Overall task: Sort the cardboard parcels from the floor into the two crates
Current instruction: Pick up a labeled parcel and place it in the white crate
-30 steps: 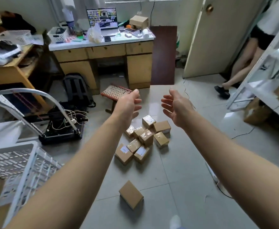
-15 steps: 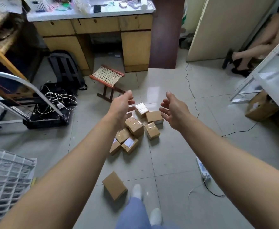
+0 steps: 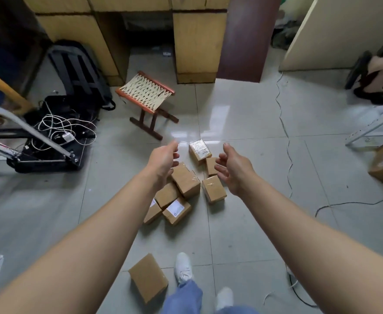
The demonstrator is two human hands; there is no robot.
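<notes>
Several small brown cardboard parcels lie in a cluster [image 3: 185,181] on the tiled floor, mid-frame. The farthest parcel [image 3: 199,149] has a shiny label on top. One flat parcel [image 3: 148,277] lies apart, near my feet. My left hand [image 3: 164,160] reaches out above the cluster's left side, fingers loosely spread, holding nothing. My right hand [image 3: 233,169] hovers over the right side, palm turned inward, fingers relaxed and empty. Neither hand touches a parcel. No crate is in view.
A small woven stool [image 3: 146,94] stands just beyond the parcels. A black case with tangled white cables [image 3: 56,134] sits at left, a backpack [image 3: 81,71] behind it. A desk [image 3: 195,39] is at the back. Another person's feet [image 3: 371,82] are at far right; a cord [image 3: 285,137] runs along the floor.
The view has tipped down and moved closer to the parcels. Both hands have lowered toward the cluster. The white crate at lower left has left the frame.
</notes>
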